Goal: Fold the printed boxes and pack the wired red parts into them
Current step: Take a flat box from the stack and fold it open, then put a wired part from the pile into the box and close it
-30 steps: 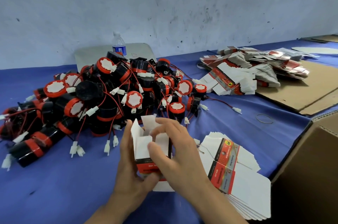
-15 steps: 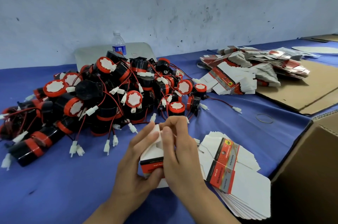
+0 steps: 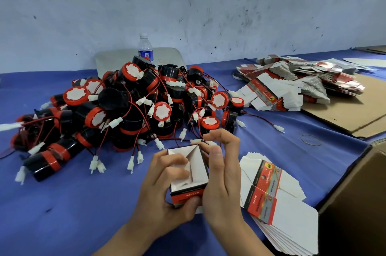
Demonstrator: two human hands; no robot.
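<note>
1. Printed box (image 3: 196, 163) was just in front of the pile of wired red parts (image 3: 133, 109), held above the counter (image 3: 62, 203).
2. Left hand (image 3: 165, 191) gripped it, fingers curled onto the white flaps.
3. Right hand (image 3: 223, 174) pinched its right edge with thumb and index finger, the other fingers loosely curled.
4. Flat box stack (image 3: 271, 191) lay front-right of the pile.

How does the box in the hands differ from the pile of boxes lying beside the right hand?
The held box is opened into a hollow shape with its end flaps folded inward; the pile of boxes is flat, unfolded blanks. The held box is one piece, gripped by the left hand and the right hand; the pile is many sheets fanned out on the blue cloth. Both are white card with a red printed band.
</note>
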